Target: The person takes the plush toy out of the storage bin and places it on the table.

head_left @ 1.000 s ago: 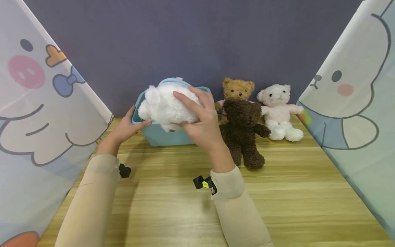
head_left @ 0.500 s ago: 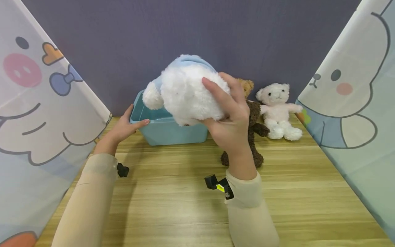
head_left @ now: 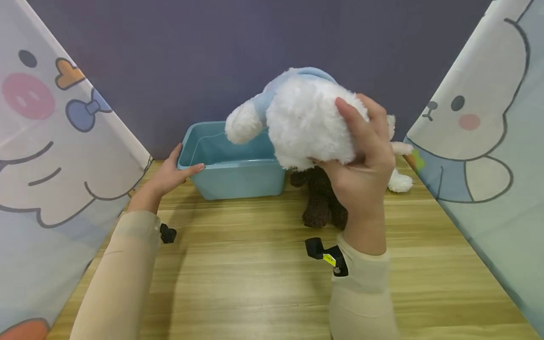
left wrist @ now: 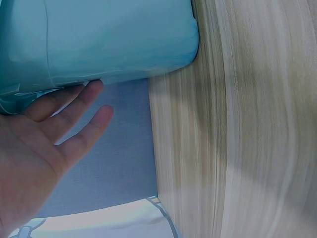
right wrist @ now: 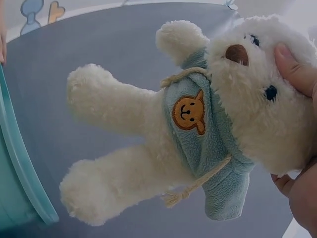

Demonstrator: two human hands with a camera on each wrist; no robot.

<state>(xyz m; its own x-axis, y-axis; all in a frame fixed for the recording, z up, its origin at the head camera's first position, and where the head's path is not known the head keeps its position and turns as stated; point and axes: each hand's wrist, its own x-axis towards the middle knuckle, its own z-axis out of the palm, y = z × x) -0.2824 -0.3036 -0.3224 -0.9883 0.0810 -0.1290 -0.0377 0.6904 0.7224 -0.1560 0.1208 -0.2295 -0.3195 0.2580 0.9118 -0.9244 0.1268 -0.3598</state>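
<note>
My right hand [head_left: 361, 156] grips a white plush teddy bear [head_left: 312, 120] by the head, lifted in front of the other toys. In the right wrist view the bear [right wrist: 178, 131] lies sideways, with a blue hoodie [right wrist: 185, 114] bearing a small brown animal-face patch. The thumb presses beside one eye and the legs point toward the bin. My left hand [head_left: 170, 174] rests at the left front corner of a light blue plastic bin [head_left: 240, 182], thumb along the rim. In the left wrist view its fingers [left wrist: 81, 106] extend fairly straight against the bin's outside [left wrist: 119, 37].
A dark brown teddy bear [head_left: 316, 203] sits behind my right hand, its upper part hidden. At its right, parts of another white bear [head_left: 400, 182] show. The wooden table [head_left: 246, 274] meets a grey back wall [head_left: 204, 56], with cartoon-printed panels on both sides.
My right hand has lifted the white bear up out of the bin and carried it rightward, now covering the toys behind. The left hand has stayed at the bin's corner.
</note>
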